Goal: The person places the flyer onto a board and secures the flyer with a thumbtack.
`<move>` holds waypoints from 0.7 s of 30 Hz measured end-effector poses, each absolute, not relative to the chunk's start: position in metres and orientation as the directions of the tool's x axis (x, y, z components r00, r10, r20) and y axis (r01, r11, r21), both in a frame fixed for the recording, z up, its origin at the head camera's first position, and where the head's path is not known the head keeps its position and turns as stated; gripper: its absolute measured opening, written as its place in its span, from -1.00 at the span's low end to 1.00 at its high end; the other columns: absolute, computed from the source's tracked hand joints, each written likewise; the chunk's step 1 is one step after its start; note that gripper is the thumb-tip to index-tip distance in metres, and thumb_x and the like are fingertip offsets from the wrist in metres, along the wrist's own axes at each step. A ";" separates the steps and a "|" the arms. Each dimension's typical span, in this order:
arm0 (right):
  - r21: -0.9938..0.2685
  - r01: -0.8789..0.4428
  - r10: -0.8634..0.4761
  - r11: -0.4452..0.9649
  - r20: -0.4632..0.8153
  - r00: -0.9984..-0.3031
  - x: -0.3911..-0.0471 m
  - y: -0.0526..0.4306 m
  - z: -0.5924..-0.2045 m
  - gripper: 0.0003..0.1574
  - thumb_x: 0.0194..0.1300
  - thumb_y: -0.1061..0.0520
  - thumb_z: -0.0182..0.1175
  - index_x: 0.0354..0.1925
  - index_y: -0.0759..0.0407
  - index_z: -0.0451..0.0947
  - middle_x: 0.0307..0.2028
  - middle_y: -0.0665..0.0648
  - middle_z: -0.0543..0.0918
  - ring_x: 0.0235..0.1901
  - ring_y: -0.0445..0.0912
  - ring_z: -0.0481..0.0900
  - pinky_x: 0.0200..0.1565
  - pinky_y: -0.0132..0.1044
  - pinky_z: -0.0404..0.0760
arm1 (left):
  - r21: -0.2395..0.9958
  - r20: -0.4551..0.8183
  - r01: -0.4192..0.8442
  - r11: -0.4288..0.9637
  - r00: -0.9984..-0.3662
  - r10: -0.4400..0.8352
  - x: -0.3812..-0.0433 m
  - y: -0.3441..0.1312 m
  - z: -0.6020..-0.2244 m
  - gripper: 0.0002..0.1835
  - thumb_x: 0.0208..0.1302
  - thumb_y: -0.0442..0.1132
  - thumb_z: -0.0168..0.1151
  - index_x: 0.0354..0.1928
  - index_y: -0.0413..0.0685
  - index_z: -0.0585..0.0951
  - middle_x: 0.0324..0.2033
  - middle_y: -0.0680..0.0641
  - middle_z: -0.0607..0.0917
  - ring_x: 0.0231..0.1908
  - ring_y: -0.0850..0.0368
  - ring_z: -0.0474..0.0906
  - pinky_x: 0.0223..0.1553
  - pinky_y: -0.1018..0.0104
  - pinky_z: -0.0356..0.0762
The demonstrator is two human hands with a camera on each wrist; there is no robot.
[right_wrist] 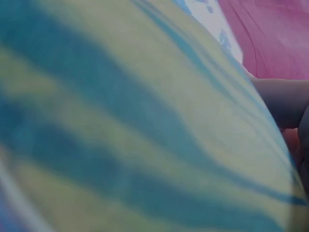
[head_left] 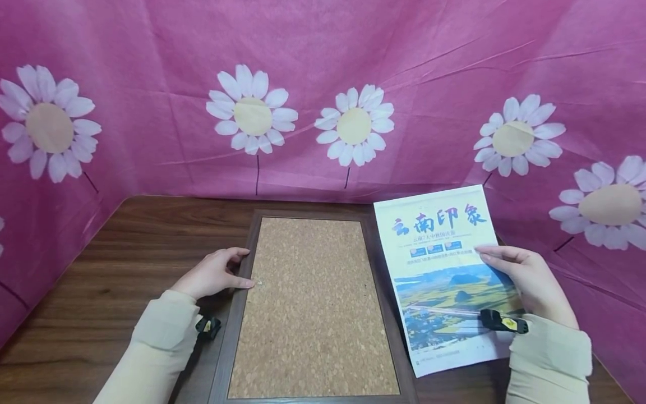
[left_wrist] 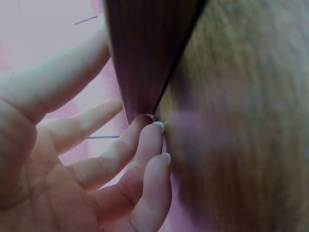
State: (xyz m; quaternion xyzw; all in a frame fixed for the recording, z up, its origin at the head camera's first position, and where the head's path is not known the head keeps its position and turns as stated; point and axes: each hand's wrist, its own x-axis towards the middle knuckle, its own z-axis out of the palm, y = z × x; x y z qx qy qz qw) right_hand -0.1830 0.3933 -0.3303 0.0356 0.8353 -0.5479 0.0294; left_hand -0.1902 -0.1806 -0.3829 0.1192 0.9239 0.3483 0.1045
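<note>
A cork board (head_left: 313, 303) with a dark brown wooden frame (head_left: 236, 306) lies on the table. My left hand (head_left: 214, 274) holds its left edge, the thumb on top of the frame and the fingers at its side. In the left wrist view, the fingertips (left_wrist: 158, 126) meet the lower edge of the frame (left_wrist: 149, 53). To the right of the cork, my right hand (head_left: 530, 278) grips a printed travel flyer (head_left: 439, 280) by its right edge. The flyer is tilted and overlaps the frame's right side. Close up, its yellow and blue print (right_wrist: 145, 111) fills most of the right wrist view.
A brown wood-grain table (head_left: 151, 230) carries the board. Behind it hangs a pink cloth (head_left: 166, 67) with large white daisies, which also runs along both sides. Each wrist wears a black strap over a pale sleeve (head_left: 156, 342).
</note>
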 end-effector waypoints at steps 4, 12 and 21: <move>-0.935 0.082 0.005 0.345 -0.085 -0.996 -0.184 0.388 -0.330 -0.71 0.37 0.13 0.25 -0.01 -0.16 0.74 -0.24 -0.34 0.73 -0.36 -0.28 0.68 -0.34 -0.42 0.63 | 0.667 -0.111 0.149 0.730 -0.949 0.295 -0.190 -0.181 -0.383 -0.13 0.05 -0.02 0.53 0.32 -0.33 0.40 0.08 -0.40 0.56 0.00 -0.19 0.58 0.06 -0.13 0.52; -0.984 0.106 0.016 0.141 -0.105 -0.994 -0.185 0.373 -0.329 -0.70 0.37 0.16 0.25 -0.04 -0.20 0.75 -0.30 -0.19 0.78 -0.43 -0.18 0.72 -0.38 -0.35 0.69 | 0.664 -0.111 0.156 0.732 -0.947 0.302 -0.191 -0.181 -0.381 -0.13 0.06 -0.02 0.53 0.33 -0.33 0.39 0.07 -0.40 0.56 -0.12 -0.06 0.64 0.03 -0.10 0.55; -0.983 0.117 0.019 0.141 -0.116 -0.993 -0.191 0.351 -0.327 -0.74 0.36 0.07 0.27 -0.03 -0.20 0.74 -0.31 -0.17 0.78 -0.43 -0.18 0.73 -0.37 -0.31 0.71 | 0.662 -0.117 0.150 0.734 -0.947 0.300 -0.190 -0.181 -0.378 -0.14 0.06 -0.04 0.52 0.33 -0.34 0.39 0.06 -0.40 0.57 -0.04 -0.17 0.60 0.04 -0.12 0.52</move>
